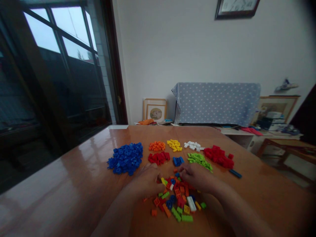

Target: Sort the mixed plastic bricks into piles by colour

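The mixed blocks [181,201] on the table [74,184] look light and hard, best pinched by their sides, and the left hand [147,181] and right hand [196,177] curl beside them, but I can't tell if fingers grip any

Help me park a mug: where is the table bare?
The tabletop is bare left of the big blue pile and right of the dark blue bar; a strip is free beyond the orange pile and yellow pile. Mixed bricks crowd the space between left hand and right hand.
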Available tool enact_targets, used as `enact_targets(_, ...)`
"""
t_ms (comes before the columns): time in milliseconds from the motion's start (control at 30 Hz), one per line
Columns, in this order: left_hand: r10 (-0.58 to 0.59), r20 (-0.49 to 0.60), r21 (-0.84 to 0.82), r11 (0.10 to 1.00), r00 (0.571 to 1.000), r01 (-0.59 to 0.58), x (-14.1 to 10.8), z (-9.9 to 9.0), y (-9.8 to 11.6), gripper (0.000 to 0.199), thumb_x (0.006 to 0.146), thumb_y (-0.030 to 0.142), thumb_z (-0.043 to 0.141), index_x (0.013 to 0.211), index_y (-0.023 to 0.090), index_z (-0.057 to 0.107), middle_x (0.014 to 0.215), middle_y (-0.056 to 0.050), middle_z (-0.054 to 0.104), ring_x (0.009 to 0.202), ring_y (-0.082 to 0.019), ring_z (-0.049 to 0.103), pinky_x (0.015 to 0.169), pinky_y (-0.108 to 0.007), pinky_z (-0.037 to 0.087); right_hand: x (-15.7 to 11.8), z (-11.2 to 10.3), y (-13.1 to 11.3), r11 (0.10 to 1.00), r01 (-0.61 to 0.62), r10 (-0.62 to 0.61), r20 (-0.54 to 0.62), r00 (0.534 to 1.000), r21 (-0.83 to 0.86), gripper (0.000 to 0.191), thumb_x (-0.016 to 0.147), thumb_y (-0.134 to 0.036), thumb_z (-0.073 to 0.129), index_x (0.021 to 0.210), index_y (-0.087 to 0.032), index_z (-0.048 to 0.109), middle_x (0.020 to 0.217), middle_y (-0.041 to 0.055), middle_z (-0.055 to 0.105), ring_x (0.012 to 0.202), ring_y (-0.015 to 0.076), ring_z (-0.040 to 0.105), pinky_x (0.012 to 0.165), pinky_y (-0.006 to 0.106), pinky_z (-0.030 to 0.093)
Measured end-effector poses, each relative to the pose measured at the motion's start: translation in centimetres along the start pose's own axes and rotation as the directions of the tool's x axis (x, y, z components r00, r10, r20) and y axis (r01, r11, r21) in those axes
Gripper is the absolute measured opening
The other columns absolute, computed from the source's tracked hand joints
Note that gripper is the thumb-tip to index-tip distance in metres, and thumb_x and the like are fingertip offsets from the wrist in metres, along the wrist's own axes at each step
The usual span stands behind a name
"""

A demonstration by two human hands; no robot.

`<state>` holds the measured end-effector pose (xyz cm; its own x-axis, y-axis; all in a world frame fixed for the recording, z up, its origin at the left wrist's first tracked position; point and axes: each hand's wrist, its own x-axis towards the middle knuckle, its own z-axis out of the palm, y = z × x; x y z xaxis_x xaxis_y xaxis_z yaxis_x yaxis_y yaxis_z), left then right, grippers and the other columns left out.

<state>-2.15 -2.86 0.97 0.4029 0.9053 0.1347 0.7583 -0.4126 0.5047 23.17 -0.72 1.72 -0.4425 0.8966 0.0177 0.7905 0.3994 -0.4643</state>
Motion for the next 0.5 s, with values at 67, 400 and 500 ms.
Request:
enact_targets(67, 0.006, -0.046, -0.022, 1.0, 0.999, -0.007, 0.1, -0.1, 0.3, 0.017, 0.068, 0.032, 0.071, 0.081, 0.021, 0.067, 0.088, -0.005, 0.061, 0.091, -0.025, 0.054, 0.072, -0.029, 0.037, 0.2, 0.4, -0.4, 0.996, 0.052, -0.049, -0.048, 0.998, 0.073, 0.023, 0.09, -0.03, 0.049, 0.098, -0.022, 0.069, 0.08, 0.0006, 0.068, 0.071, 0.0145, 0.058, 0.062, 0.024, 0.034)
enact_targets(400, 0.038, -0.206, -0.435, 0.892, 0.978, -0.126, 1.1, 0.7, 1.8, 0.022, 0.08, 0.026, 0.063, 0.101, 0.019, 0.062, 0.095, -0.004, 0.064, 0.089, -0.018, 0.059, 0.079, -0.026, 0.044, 0.8, 3.0, -2.6, 0.604, -0.07, -0.014, 0.098, 0.995, 0.794, 0.026, 0.087, -0.044, 0.057, 0.089, -0.019, 0.06, 0.069, -0.0025, 0.063, 0.06, 0.0108, 0.056, 0.058, 0.022, 0.042)
enact_targets(500, 0.012, -0.187, -0.57, 0.813, 0.982, -0.119, 1.3, 1.2, 2.2, 0.024, 0.08, 0.02, 0.061, 0.104, 0.018, 0.059, 0.091, -0.004, 0.063, 0.084, -0.015, 0.059, 0.075, -0.024, 0.045, 1.0, 2.9, -3.0, 0.511, -0.108, 0.033, 0.107, 0.994, 0.853, 0.033, 0.079, -0.05, 0.066, 0.085, -0.019, 0.058, 0.066, -0.0026, 0.064, 0.058, 0.0109, 0.058, 0.058, 0.022, 0.044)
